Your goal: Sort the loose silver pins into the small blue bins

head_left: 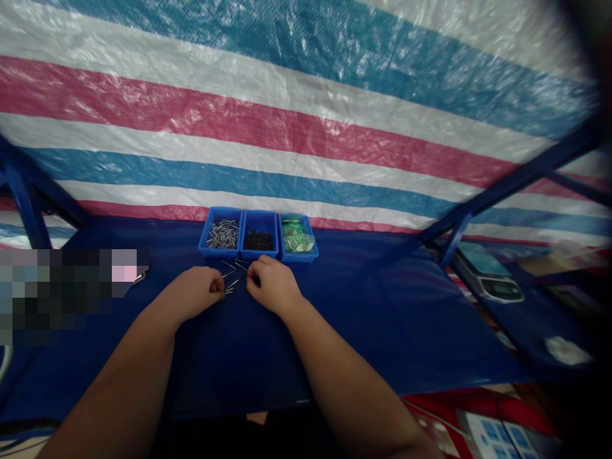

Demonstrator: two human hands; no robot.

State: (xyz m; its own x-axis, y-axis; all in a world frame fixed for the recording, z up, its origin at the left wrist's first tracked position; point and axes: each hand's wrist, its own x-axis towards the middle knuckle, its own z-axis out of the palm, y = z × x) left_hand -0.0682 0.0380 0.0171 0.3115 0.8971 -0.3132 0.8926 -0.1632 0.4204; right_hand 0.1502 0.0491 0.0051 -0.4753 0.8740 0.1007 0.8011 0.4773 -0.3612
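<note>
My left hand (197, 291) rests on the blue tabletop with its fingers curled together. Whatever those fingertips may hold is hidden. Several loose silver nail-like pieces (232, 283) lie just to its right, between the two hands. My right hand (276, 284) is closed in a pinch on the other side of them; what is in its fingers is too small to tell. Behind the hands, three blue bins stand in a row: a left bin (202, 243) of silver nail-like pieces, a middle bin (261, 218) of small black pieces, and a right bin (299, 258) with clear and green plastic bags.
A striped tarp (287, 127) hangs behind the blue table (373, 306). Blue metal frame bars (502, 182) rise at both sides. A digital scale (492, 274) stands beyond the right bar. Pixelated blur covers something at the left.
</note>
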